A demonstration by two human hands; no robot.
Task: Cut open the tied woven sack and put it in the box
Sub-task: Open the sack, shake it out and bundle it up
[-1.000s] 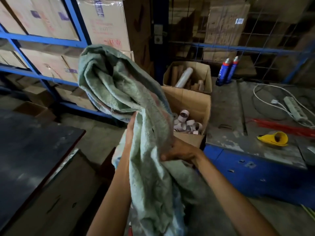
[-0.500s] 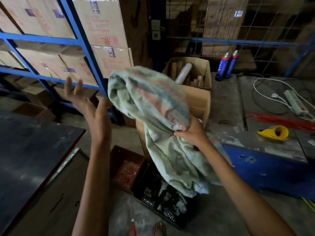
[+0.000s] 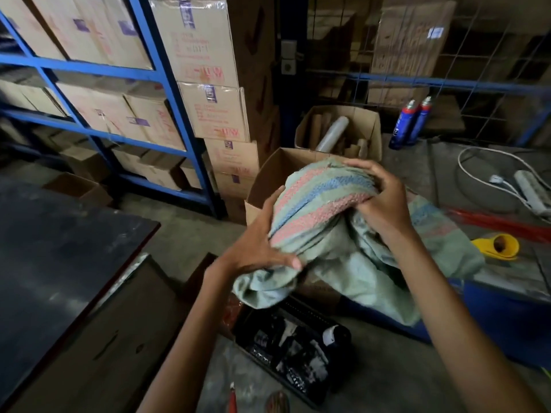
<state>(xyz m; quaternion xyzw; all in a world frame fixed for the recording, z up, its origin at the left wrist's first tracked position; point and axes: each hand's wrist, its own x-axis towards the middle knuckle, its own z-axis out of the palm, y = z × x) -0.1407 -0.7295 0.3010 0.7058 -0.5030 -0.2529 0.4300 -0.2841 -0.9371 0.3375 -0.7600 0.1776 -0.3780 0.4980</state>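
The woven sack (image 3: 322,207) is pale green with pink and blue stripes, bunched into a wad over the open cardboard box (image 3: 269,174). Part of the sack drapes down over the box's front and onto the blue bench to the right. My left hand (image 3: 262,242) presses against the wad's left and lower side with fingers spread. My right hand (image 3: 378,201) grips the top right of the wad, fingers curled over the stripes. The box's inside is mostly hidden by the sack.
A second open box (image 3: 340,129) with cardboard tubes stands behind. Two blue spray cans (image 3: 413,122), a white power strip (image 3: 532,190) and a yellow funnel-like piece (image 3: 496,245) lie on the bench. A black crate (image 3: 292,350) sits on the floor below; a dark table (image 3: 53,248) is left.
My left hand came down from the raised open position onto the sack. Both hands have moved the bunched sack forward and down over the box.
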